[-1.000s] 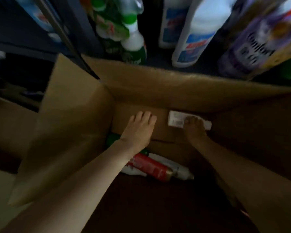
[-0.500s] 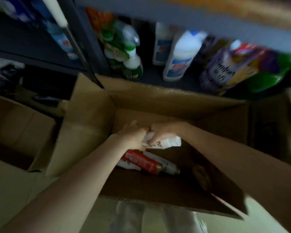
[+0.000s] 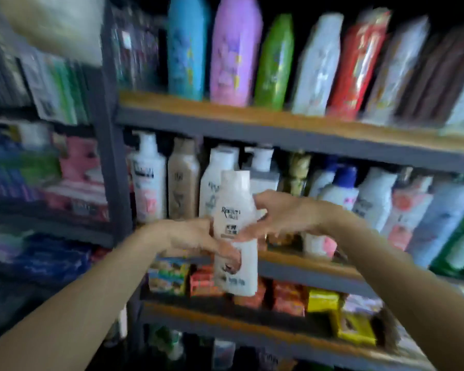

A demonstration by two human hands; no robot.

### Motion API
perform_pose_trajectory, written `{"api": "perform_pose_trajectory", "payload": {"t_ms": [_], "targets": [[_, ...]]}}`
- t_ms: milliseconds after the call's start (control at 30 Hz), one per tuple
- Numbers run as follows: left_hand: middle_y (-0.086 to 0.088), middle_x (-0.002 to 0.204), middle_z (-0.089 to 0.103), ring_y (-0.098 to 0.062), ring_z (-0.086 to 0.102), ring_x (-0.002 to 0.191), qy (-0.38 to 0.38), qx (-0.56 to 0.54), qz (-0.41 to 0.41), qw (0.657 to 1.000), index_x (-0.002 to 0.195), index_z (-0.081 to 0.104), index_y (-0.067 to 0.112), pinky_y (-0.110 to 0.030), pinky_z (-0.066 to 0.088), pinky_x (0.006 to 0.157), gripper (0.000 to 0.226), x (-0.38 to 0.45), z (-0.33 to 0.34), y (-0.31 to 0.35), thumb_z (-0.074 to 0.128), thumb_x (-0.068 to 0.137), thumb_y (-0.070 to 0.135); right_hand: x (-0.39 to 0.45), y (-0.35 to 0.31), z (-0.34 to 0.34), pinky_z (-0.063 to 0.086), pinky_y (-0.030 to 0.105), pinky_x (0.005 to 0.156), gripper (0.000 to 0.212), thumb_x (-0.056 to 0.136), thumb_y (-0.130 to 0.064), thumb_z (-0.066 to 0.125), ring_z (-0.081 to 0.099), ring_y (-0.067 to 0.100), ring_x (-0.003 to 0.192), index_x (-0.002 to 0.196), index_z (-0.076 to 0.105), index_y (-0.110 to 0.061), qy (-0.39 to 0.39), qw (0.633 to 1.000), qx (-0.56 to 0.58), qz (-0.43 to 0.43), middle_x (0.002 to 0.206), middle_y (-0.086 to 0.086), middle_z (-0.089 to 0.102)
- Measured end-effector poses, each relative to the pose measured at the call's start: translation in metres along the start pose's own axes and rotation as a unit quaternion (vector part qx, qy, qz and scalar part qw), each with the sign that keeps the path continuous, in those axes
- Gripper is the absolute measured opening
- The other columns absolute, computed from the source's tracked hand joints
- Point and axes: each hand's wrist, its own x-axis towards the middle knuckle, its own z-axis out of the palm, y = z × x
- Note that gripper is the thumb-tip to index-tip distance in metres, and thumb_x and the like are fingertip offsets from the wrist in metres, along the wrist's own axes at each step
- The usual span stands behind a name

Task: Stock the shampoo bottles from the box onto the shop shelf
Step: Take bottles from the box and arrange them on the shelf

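left hand [image 3: 190, 236] grips white shampoo bottle [image 3: 236, 231] low | right hand [image 3: 281, 215] pinches its middle | bottle upright, held in front of the middle shelf [image 3: 306, 263] | open spot lies behind it, both hands equally near

Plastic bottles, wooden boards, painted metal frame

The white bottle [image 3: 236, 231] looked to be smooth plastic with a printed label; the bottles on the shelf [image 3: 306, 121] above were glossy coloured plastic. The shelf boards were seen as matt brown wood, edged by a grey painted metal frame [image 3: 113, 167]. Shiny wrapped packets [image 3: 322, 301] were blurred below.
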Motion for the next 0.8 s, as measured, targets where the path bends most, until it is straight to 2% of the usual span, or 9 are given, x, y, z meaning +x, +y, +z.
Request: {"api": "perform_pose_trajectory", "payload": {"t_ms": [67, 133, 233, 333, 400, 467, 533, 700, 800], "targets": [[0.004, 0.108, 0.07, -0.013, 0.064, 0.104, -0.026, -0.025, 0.045, 0.998, 0.109, 0.063, 0.021, -0.032, 0.049, 0.097, 0.054, -0.009, -0.006, 0.045, 0.083, 0.059, 0.026, -0.017, -0.025, -0.023, 0.051, 0.041, 0.07, 0.017, 0.08, -0.029, 0.072, 0.066, 0.032, 0.083, 0.092, 0.068, -0.018, 0.086, 0.995, -0.033, -0.035, 0.093, 0.007, 0.072], [-0.002, 0.109, 0.068, -0.018, 0.062, 0.105, -0.043, -0.023, 0.101, 0.994, 0.106, 0.064, 0.018, -0.037, 0.045, 0.098, 0.054, -0.02, -0.015, 0.095, 0.087, 0.058, 0.024, -0.036, -0.047, -0.048, 0.051, 0.032, 0.067, 0.009, 0.078, -0.029, 0.074, 0.064, 0.011, 0.074, 0.079, 0.065, -0.029, 0.164, 0.982, -0.05, -0.079, 0.08, -0.007, 0.071], [0.004, 0.097, 0.073, -0.01, 0.068, 0.093, 0.018, -0.054, 0.167, 0.984, 0.103, 0.064, 0.017, -0.028, 0.054, 0.086, 0.033, -0.023, -0.033, 0.145, 0.073, 0.073, 0.005, -0.063, -0.074, -0.083, 0.051, 0.026, 0.071, 0.015, 0.074, -0.029, 0.077, 0.062, 0.0, 0.073, 0.079, 0.063, -0.033, 0.275, 0.949, -0.072, -0.135, 0.081, -0.01, 0.071], [0.001, 0.097, 0.073, -0.011, 0.069, 0.09, 0.101, -0.05, 0.229, 0.967, 0.105, 0.064, 0.013, -0.024, 0.056, 0.081, 0.03, -0.027, -0.039, 0.186, 0.065, 0.077, 0.002, -0.082, -0.091, -0.111, 0.047, 0.015, 0.053, 0.02, 0.075, -0.019, 0.076, 0.061, -0.004, 0.06, 0.088, 0.064, -0.026, 0.352, 0.915, -0.049, -0.191, 0.076, -0.014, 0.069], [0.002, 0.1, 0.072, -0.009, 0.068, 0.089, 0.205, -0.005, 0.284, 0.937, 0.108, 0.064, 0.011, -0.023, 0.056, 0.081, 0.031, -0.02, -0.042, 0.205, 0.066, 0.079, 0.0, -0.092, -0.098, -0.124, 0.043, 0.015, 0.045, 0.024, 0.076, -0.012, 0.075, 0.058, -0.003, 0.05, 0.094, 0.061, -0.021, 0.391, 0.895, -0.052, -0.209, 0.072, -0.014, 0.066], [-0.001, 0.109, 0.068, -0.014, 0.065, 0.099, 0.295, 0.073, 0.309, 0.901, 0.112, 0.063, 0.013, -0.034, 0.052, 0.092, 0.037, -0.006, -0.046, 0.221, 0.072, 0.077, 0.006, -0.096, -0.101, -0.134, 0.05, 0.023, 0.045, 0.029, 0.077, -0.009, 0.074, 0.061, 0.002, 0.05, 0.099, 0.058, -0.021, 0.417, 0.883, -0.07, -0.205, 0.078, -0.012, 0.065], [-0.005, 0.115, 0.067, -0.022, 0.063, 0.106, 0.333, 0.131, 0.308, 0.882, 0.117, 0.061, 0.012, -0.046, 0.048, 0.096, 0.045, 0.008, -0.047, 0.232, 0.076, 0.075, 0.012, -0.094, -0.098, -0.143, 0.053, 0.023, 0.047, 0.032, 0.079, -0.008, 0.072, 0.063, 0.003, 0.049, 0.103, 0.055, -0.02, 0.432, 0.878, -0.078, -0.19, 0.086, -0.008, 0.065], [-0.001, 0.115, 0.066, -0.016, 0.063, 0.104, 0.372, 0.148, 0.256, 0.88, 0.12, 0.059, 0.012, -0.036, 0.051, 0.092, 0.044, 0.042, -0.038, 0.236, 0.072, 0.078, 0.013, -0.073, -0.078, -0.162, 0.055, 0.022, 0.047, 0.037, 0.082, -0.006, 0.069, 0.063, 0.004, 0.046, 0.112, 0.047, -0.012, 0.436, 0.891, -0.047, -0.121, 0.085, 0.0, 0.063], [-0.003, 0.116, 0.066, -0.019, 0.062, 0.107, 0.377, 0.115, 0.232, 0.889, 0.119, 0.059, 0.012, -0.04, 0.05, 0.094, 0.044, 0.062, -0.035, 0.228, 0.073, 0.077, 0.011, -0.057, -0.068, -0.167, 0.058, 0.031, 0.053, 0.041, 0.085, -0.009, 0.066, 0.068, 0.021, 0.06, 0.118, 0.042, -0.009, 0.42, 0.902, -0.071, -0.069, 0.085, 0.002, 0.062]]}}
